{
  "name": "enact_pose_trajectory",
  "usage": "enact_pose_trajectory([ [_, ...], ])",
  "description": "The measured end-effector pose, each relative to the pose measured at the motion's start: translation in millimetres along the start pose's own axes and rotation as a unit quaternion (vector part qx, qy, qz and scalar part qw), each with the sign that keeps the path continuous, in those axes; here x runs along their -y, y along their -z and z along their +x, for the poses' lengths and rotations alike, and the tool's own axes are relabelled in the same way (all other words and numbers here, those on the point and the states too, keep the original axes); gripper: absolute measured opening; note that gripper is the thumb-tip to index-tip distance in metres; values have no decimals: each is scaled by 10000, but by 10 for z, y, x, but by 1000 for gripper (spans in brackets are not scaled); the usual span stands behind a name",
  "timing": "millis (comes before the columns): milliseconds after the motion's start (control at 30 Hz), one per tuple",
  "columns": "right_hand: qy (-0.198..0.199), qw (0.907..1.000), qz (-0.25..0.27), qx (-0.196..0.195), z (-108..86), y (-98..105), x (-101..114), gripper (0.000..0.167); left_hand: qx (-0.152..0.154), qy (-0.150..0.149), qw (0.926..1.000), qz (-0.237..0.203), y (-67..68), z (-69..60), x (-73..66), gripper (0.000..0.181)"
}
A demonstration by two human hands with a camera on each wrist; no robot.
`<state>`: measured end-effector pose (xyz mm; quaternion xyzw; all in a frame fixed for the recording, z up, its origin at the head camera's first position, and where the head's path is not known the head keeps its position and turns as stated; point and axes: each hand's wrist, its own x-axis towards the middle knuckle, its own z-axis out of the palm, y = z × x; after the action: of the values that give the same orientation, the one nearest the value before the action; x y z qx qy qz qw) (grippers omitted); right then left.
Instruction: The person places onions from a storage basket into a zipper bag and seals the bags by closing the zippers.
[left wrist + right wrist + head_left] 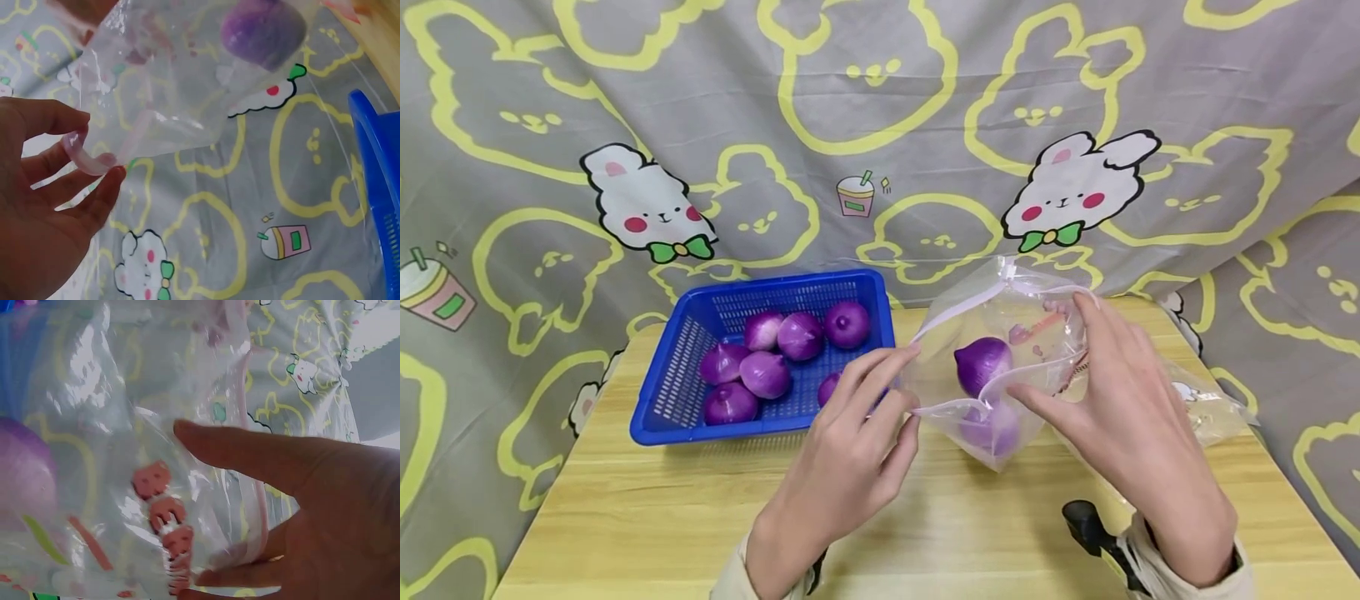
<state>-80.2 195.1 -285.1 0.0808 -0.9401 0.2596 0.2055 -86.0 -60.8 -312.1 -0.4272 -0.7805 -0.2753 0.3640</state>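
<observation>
A clear zip bag (943,383) with a pale purple zip strip stands with its mouth spread between my two hands. A purple onion (983,367) shows inside it, with a second onion (990,427) blurred behind the near wall. My left hand (850,450) holds the left end of the mouth between thumb and fingers, seen also in the left wrist view. On the other side, my right hand (1138,408) holds the right end, its thumb at the near rim and its forefinger at the far rim. Pink printed figures (165,506) mark the bag.
A blue plastic basket (647,408) with several purple onions stands left of the bag, partly behind my left hand. Another clear printed bag (1213,408) lies at the right. A patterned curtain (910,108) hangs behind the wooden table (647,517).
</observation>
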Motion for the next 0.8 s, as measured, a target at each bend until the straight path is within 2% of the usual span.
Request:
enact_pose_trajectory([
  [133, 152, 9996, 152, 155, -4, 5, -24, 97, 170, 321, 9992, -171, 17, -18, 81, 5],
  [333, 278, 9992, 218, 179, 1, -8, -51, 98, 218, 928, 9941, -521, 49, -61, 262, 28],
  [567, 449, 9986, 120, 258, 16, -7, -52, 93, 660, 1685, 9830, -320, 95, -143, 477, 36],
  [800, 726, 9968, 191, 262, 27, -3, -38, 90, 1006, 2049, 9733, -237, 89, -222, 671, 44],
])
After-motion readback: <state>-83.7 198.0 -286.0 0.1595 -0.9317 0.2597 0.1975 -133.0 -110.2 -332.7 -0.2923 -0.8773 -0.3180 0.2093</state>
